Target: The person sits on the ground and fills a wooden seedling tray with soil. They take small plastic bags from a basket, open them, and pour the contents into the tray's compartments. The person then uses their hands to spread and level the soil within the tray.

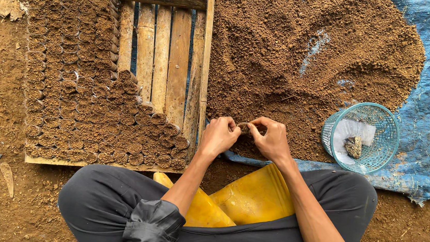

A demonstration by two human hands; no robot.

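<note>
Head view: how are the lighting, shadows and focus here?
Head view: soft, even daylight, no hard shadows or glare; left hand, right hand and soil heap are sharp; the small item pinched between them is too small to identify.

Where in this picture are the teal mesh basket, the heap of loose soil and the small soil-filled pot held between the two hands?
teal mesh basket [387, 116]: head view, on its upper right rim.
heap of loose soil [294, 45]: head view, on its middle.
small soil-filled pot [245, 128]: head view, on the part showing between the fingers.
</note>
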